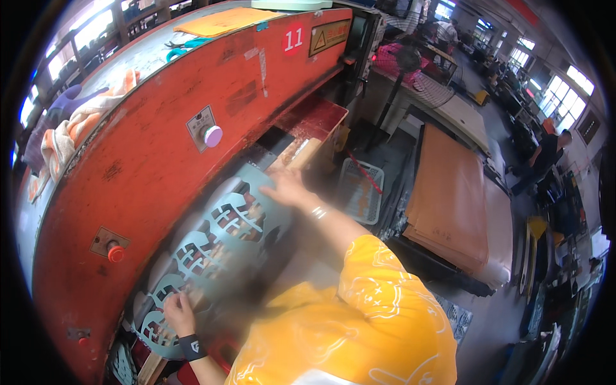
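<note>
Two hands on perforated steel-blue die [218, 237]

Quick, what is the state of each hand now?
Left hand: fingers on the pale blue cutting die, grip unclear.
Right hand: open, flat on the die's far end.

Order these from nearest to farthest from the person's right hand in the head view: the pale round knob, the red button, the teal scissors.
From the right hand:
1. Pale round knob, up-left on the red machine face.
2. Teal scissors, on the machine top.
3. Red button, far left, lower on the face.
</note>
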A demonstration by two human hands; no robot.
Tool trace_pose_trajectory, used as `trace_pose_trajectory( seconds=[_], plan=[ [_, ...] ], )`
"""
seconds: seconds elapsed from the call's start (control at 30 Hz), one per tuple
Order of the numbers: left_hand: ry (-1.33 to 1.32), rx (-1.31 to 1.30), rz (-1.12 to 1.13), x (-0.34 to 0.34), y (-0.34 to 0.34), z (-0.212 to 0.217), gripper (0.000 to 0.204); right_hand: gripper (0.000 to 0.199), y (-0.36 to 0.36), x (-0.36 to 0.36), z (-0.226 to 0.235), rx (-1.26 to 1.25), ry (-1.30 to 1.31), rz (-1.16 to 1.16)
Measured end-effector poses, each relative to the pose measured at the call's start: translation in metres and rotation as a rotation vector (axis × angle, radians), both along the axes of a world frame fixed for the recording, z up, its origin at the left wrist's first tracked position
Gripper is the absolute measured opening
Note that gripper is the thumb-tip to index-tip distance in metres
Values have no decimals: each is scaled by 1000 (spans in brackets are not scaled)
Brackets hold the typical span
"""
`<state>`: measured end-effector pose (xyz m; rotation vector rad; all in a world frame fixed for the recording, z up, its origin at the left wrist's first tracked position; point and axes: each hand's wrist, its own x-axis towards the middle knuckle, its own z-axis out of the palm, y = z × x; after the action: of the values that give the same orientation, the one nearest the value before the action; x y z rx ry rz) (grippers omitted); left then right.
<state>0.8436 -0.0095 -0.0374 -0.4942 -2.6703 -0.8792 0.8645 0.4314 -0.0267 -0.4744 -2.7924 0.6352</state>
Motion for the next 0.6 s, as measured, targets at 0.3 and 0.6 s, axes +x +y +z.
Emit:
trace_pose_trajectory(
  seconds=[0.3, 0.6],
  plan=[
    [-11, -43, 7, 14, 3, -21, 32, 64, 6, 16, 3, -1, -95, 35],
    [-302, -16, -115, 114, -14, -38, 13, 68, -13, 22, 32, 32, 152, 52]
  ],
)
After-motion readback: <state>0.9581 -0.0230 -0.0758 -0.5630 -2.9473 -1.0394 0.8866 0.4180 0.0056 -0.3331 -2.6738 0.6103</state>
